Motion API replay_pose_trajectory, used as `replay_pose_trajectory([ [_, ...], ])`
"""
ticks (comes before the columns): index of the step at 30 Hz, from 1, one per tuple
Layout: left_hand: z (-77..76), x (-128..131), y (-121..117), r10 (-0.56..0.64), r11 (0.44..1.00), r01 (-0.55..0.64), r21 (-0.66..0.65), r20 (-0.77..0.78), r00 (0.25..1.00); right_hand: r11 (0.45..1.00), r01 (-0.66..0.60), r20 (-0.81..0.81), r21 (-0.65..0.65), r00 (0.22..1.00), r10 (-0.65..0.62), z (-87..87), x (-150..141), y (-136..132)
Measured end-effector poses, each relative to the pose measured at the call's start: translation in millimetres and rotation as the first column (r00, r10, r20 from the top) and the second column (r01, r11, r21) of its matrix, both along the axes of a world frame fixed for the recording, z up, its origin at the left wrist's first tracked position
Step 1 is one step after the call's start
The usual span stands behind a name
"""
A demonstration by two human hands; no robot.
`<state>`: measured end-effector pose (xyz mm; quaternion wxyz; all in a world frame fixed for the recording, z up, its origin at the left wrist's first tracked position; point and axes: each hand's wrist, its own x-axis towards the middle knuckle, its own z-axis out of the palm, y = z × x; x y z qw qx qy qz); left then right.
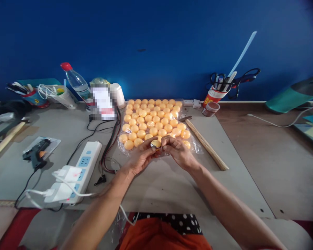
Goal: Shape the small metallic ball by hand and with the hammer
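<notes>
My left hand (pixel 143 154) holds a small, shiny, rounded gold-and-silver piece (pixel 155 143) between thumb and fingers. What exactly it is cannot be made out. My right hand (pixel 179 152) meets it from the other side, its fingers pinched together at the piece's right edge; whether they grip the piece or something tiny there is unclear. Just behind both hands lies a clear plastic bag (pixel 198 147) full of orange balls (pixel 153 131) that look like table tennis balls, set in rows. To the right of the bag rests a hammer (pixel 206 144) with a wooden handle.
On the left are a white power strip (pixel 90 159) with plugged-in chargers, a black glue gun (pixel 38 154) and dark cables (pixel 111 152). Along the blue wall stand a bottle (pixel 77 81), a phone with a blurred screen (pixel 103 102), and a red-and-white cup of tools (pixel 215 95).
</notes>
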<state>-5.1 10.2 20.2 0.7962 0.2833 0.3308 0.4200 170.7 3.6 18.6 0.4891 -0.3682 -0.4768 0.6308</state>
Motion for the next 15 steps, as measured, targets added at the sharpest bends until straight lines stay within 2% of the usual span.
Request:
replay_pose_trajectory([
  [3,0.4,2.9,-1.8,0.027,0.999,-0.025,0.035,-0.061,0.998,0.999,0.010,0.023,0.046,1.000,-0.011,-0.9,1.1,0.5],
  [9,3.1,8.1,-4.0,0.039,0.995,-0.030,0.091,-0.091,0.995,1.000,-0.004,0.043,0.030,0.999,0.002,-0.7,0.5,0.0],
  [15,-1.3,9.6,-4.3,0.107,0.989,-0.093,0.113,-0.126,0.986,1.000,-0.008,0.062,0.017,0.998,0.007,-1.0,-1.1,-0.1],
])
